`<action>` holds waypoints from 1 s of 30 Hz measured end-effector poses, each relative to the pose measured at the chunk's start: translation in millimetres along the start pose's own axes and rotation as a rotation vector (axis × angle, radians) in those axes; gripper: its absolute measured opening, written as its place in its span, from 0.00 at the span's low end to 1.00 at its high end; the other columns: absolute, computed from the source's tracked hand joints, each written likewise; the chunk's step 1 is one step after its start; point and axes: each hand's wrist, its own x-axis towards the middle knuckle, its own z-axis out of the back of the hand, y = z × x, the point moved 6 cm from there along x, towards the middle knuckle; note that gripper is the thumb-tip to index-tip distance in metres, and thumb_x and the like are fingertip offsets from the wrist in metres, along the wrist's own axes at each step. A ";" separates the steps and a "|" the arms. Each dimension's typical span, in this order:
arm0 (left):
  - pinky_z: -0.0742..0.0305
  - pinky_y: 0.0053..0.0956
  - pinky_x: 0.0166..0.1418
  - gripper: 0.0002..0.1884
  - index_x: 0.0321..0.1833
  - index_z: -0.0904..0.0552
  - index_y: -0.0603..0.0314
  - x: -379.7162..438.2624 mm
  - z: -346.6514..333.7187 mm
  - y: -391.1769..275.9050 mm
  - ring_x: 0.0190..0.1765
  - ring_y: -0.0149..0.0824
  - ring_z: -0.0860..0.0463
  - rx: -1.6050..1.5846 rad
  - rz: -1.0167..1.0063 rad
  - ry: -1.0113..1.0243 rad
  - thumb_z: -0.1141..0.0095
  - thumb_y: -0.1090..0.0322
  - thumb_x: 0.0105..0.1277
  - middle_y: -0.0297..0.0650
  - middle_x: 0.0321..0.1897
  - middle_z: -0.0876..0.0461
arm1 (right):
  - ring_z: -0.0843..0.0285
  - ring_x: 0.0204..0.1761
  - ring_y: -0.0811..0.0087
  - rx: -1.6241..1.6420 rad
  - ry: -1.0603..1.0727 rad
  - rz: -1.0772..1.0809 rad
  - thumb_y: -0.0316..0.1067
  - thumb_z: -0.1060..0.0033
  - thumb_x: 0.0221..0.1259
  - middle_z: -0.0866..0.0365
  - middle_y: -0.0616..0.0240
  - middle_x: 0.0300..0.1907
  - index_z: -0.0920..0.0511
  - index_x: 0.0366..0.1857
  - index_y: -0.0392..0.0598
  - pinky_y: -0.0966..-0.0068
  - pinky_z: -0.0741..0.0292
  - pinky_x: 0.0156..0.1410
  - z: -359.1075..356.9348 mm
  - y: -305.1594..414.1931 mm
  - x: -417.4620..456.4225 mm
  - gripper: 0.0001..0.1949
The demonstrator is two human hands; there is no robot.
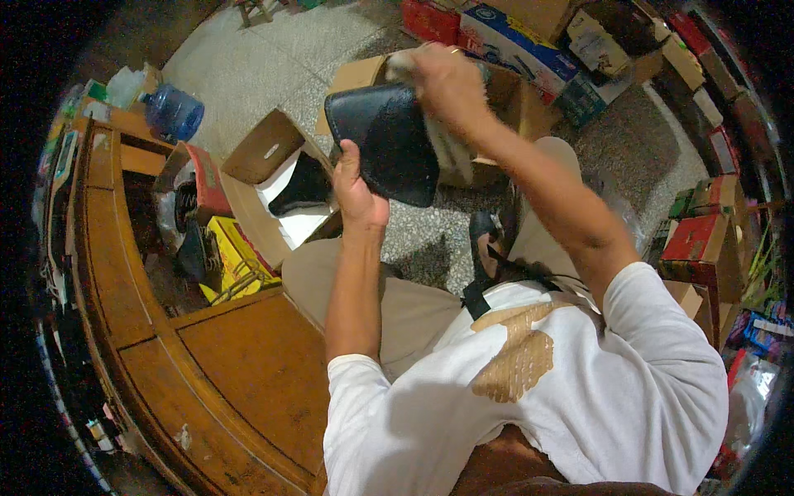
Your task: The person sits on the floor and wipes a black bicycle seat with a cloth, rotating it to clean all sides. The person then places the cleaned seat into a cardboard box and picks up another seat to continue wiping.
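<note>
A flat, black leather-like case [381, 139] with stitched, rounded edges is tilted in front of me, above the floor. My left hand [360, 192] grips its lower left edge, thumb across the front face. At its upper right corner is my right hand [450, 80], blurred and closed around a pale cloth [402, 65]. More pale fabric [451, 152] hangs below that hand, along the case's right side. Whether my right fingers also touch the case is hidden.
An opened cardboard box [267, 142] holding white paper and a black item stands left of the case. Another carton [527, 111] lies behind my right hand. A yellow box [239, 257] sits by the wooden furniture [248, 366]. A blue water jug [173, 111] stands farther left.
</note>
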 end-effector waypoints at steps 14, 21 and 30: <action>0.33 0.52 0.74 0.32 0.70 0.26 0.57 14.0 13.5 -17.5 0.69 0.51 0.26 -0.153 -0.039 -0.145 0.57 0.40 0.76 0.44 0.68 0.25 | 0.19 0.51 0.56 0.150 0.093 0.268 0.33 0.40 0.53 0.19 0.67 0.54 0.18 0.50 0.62 0.61 0.21 0.55 27.7 9.0 -103.6 0.18; 0.33 0.55 0.74 0.29 0.69 0.26 0.60 8.3 24.8 -14.4 0.69 0.55 0.26 -0.256 0.052 -0.150 0.44 0.50 0.72 0.48 0.68 0.25 | 0.21 0.55 0.50 0.341 -0.163 0.107 0.23 0.36 0.47 0.19 0.56 0.53 0.22 0.59 0.56 0.57 0.25 0.63 70.7 16.3 -48.2 0.29; 0.29 0.52 0.72 0.25 0.66 0.24 0.65 16.8 30.9 -9.6 0.65 0.53 0.22 -0.173 0.073 -0.214 0.41 0.58 0.71 0.50 0.65 0.22 | 0.18 0.48 0.52 0.360 0.022 0.267 0.30 0.39 0.56 0.20 0.54 0.50 0.18 0.52 0.57 0.61 0.19 0.49 33.0 62.3 -103.8 0.18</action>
